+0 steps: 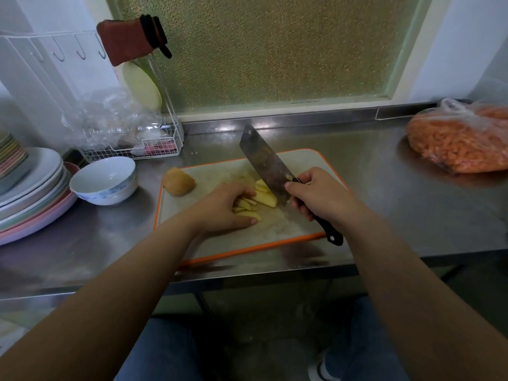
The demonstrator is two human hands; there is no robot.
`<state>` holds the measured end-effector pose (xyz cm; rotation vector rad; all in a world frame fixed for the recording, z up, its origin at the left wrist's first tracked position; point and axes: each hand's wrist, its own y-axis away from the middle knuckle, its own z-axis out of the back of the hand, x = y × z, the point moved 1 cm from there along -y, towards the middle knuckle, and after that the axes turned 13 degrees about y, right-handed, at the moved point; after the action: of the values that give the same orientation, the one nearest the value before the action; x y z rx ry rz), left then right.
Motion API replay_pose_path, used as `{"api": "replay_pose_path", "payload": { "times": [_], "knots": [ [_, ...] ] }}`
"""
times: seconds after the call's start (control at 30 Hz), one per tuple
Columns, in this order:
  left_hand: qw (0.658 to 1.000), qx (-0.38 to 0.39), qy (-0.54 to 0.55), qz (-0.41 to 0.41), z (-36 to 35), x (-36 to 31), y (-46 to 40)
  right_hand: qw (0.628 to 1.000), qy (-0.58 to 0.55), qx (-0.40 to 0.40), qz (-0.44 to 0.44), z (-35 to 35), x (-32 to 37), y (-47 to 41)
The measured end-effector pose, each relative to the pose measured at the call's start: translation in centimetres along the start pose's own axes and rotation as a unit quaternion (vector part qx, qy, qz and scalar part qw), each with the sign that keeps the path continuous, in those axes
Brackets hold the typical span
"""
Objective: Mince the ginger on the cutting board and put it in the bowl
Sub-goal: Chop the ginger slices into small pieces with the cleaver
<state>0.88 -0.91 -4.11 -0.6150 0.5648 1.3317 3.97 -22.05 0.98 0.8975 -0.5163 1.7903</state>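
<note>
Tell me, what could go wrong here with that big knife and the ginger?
The left hand holds the ginger slices right beside the cleaver that the right hand grips, so a slip could nick the fingertips. The slices are loose and could slide under the blade. The bowl stands off the cutting board, so bits may drop on the counter in transfer.
</note>
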Motion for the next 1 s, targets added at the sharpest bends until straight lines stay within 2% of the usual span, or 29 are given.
{"api": "replay_pose_path", "payload": {
  "times": [0.17, 0.43, 0.67, 0.9, 1.0],
  "knots": [
    [0.998, -0.056, -0.01, -0.01, -1.3, 0.1, 0.0, 1.0, 0.022, 0.021, -0.001, 0.0, 0.4, 0.2],
    [0.984, -0.159, -0.071, 0.031, -3.4, -0.3, 0.9, 0.992, 0.109, 0.058, -0.005, 0.3, 0.7, 0.8],
    [0.982, -0.173, -0.079, 0.017, -3.4, -0.2, 1.9, 0.985, 0.145, 0.091, -0.006, 0.2, 0.9, 0.7],
    [0.98, -0.183, -0.061, 0.04, -3.4, -0.4, 2.4, 0.976, 0.176, 0.124, -0.019, 0.0, 1.2, -0.1],
    [0.974, -0.209, -0.056, 0.071, -3.9, -0.9, 2.4, 0.973, 0.201, 0.111, -0.027, 0.0, 0.9, -0.8]
  ]
}}
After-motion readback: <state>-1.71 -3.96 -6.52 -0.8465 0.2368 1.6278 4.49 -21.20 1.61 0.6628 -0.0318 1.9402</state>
